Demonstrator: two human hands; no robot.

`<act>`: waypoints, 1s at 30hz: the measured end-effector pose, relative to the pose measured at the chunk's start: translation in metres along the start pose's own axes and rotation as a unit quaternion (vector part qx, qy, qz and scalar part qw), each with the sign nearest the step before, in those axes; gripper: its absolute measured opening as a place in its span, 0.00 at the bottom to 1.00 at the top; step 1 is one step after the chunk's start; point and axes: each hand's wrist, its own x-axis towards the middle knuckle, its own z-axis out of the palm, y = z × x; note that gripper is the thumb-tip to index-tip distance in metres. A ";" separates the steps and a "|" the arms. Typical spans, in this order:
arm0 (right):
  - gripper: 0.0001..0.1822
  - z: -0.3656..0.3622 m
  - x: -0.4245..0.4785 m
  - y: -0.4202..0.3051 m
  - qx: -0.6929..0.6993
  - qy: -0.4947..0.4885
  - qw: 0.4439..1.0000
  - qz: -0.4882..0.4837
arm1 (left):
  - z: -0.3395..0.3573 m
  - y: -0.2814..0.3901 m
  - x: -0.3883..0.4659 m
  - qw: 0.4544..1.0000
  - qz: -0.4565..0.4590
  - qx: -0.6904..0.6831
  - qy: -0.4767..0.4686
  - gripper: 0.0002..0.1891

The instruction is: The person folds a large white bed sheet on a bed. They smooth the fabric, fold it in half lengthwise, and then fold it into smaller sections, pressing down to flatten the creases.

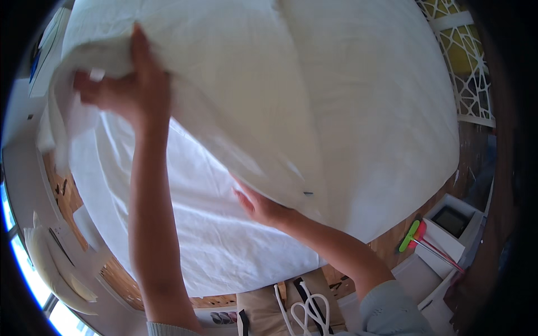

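Observation:
A large white cloth cover (252,84) is spread over a wide surface, its near left edge raised above a white sheet (210,235) underneath. My left hand (143,88) is at the raised left part, blurred, with thumb and fingers apart; cloth lies around and behind it, and whether the fingers pinch any is unclear. Lower down, my right hand (262,208) is at the cover's near edge, its fingers partly hidden beneath the cloth, so its grip cannot be seen.
At the right stand a white box (473,227) and a green brush head (409,236) on a metal handle. A white lattice panel (470,84) is at the upper right. Pale cushions (54,269) are at the lower left. Wooden floor (67,197) shows around the sheet.

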 end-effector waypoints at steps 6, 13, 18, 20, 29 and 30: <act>0.28 -0.066 0.048 0.076 -0.104 0.068 0.992 -0.027 | 0.145 0.069 -0.064 0.963 0.089 0.147 -0.208 0.17; 0.29 -0.061 0.064 0.132 -0.131 0.054 0.989 -0.034 | 0.244 0.053 -0.142 0.896 0.034 0.162 -0.411 0.16; 0.27 -0.055 0.065 0.141 -0.115 0.059 0.991 -0.034 | 0.271 0.064 -0.139 0.914 -0.062 0.133 -0.379 0.11; 0.27 -0.057 0.066 0.140 -0.118 0.063 0.991 -0.025 | 0.281 0.065 -0.128 0.921 -0.127 0.098 -0.356 0.09; 0.26 -0.095 0.108 0.121 -0.163 0.055 0.985 0.031 | 0.277 0.094 -0.104 0.928 -0.080 -0.093 -0.351 0.14; 0.27 -0.106 0.138 0.128 -0.177 0.072 0.981 0.046 | 0.277 0.092 -0.106 0.907 -0.094 -0.098 -0.399 0.12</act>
